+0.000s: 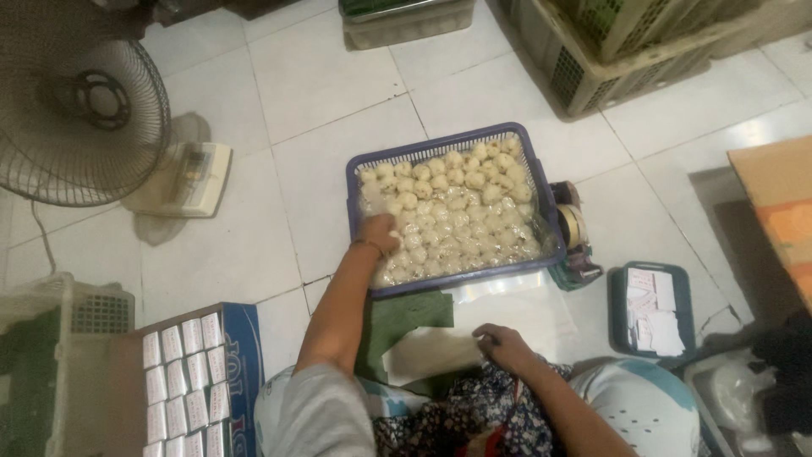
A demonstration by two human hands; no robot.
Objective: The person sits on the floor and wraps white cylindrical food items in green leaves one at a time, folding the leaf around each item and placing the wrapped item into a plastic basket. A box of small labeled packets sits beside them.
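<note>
On the white tiled floor [338,93], everything sits around a purple plastic basket [440,149] packed with pale round dough balls [461,216]. Biggest thing near it is the standing fan [80,101], well off to the basket's left, with a white weighing scale [188,178] between fan and basket. Behind the basket to the right is a tan slatted crate [609,72]. Down-left of the basket there's a blue cardboard box [241,355] stacked with small white packets [182,372]. Right of the basket, lower down, a small teal tray [651,311] holding white paper slips, and touching the basket's right side a tape dispenser [573,233]. Just in front of the basket lie clear plastic bags [507,296]. The left hand [378,233] is inside the basket at its left edge, fingers curled down on the dough balls. The right hand [503,345] is in front of the basket, fingers pinched together on the edge of the plastic bags
</note>
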